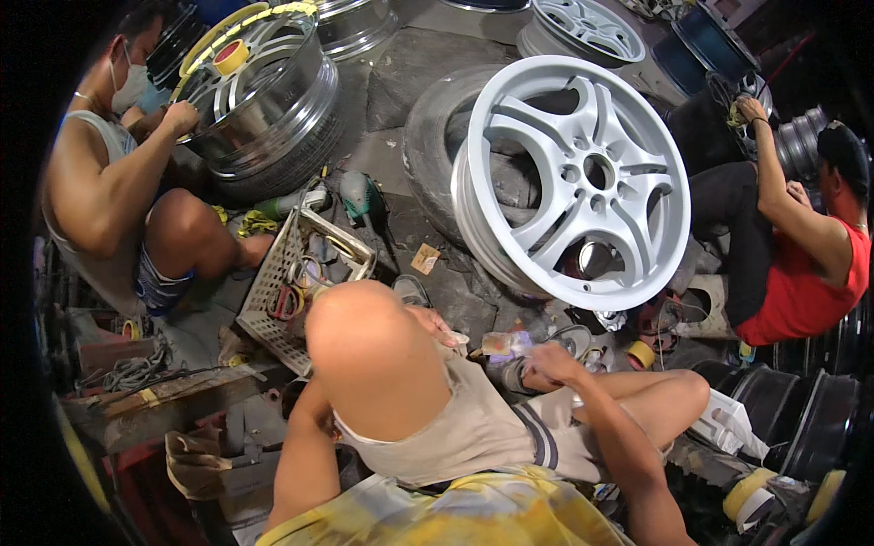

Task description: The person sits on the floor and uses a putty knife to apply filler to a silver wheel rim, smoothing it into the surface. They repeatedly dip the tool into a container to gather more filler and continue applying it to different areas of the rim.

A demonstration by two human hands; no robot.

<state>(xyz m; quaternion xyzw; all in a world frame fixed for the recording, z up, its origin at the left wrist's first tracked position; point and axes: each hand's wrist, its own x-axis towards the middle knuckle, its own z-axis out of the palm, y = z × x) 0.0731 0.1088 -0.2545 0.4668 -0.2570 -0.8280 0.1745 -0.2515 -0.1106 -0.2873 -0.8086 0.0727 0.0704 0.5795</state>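
Note:
In front of me a grey-white painted wheel rim (pixel 628 177) leans tilted on a worn tyre (pixel 428 136). My left hand (pixel 431 325) reaches out past my raised knee, its fingers partly hidden. At its fingertips is a small whitish scrap (pixel 461 343), too small to name. My right hand (pixel 551 366) is low in front of my other leg, fingers curled together; what they hold, if anything, I cannot make out. Between the hands lies a small clear packet or box (pixel 506 343) with orange and purple colouring. Neither hand touches the rim.
A cream plastic basket (pixel 259 314) of tools, red-handled scissors (pixel 289 302) among them, stands left. Beside it is a green power tool (pixel 361 197). One person (pixel 109 173) works at a chrome rim (pixel 264 109) with a tape roll on it; another person (pixel 801 246) sits right. Yellow tape (pixel 641 355) lies nearby.

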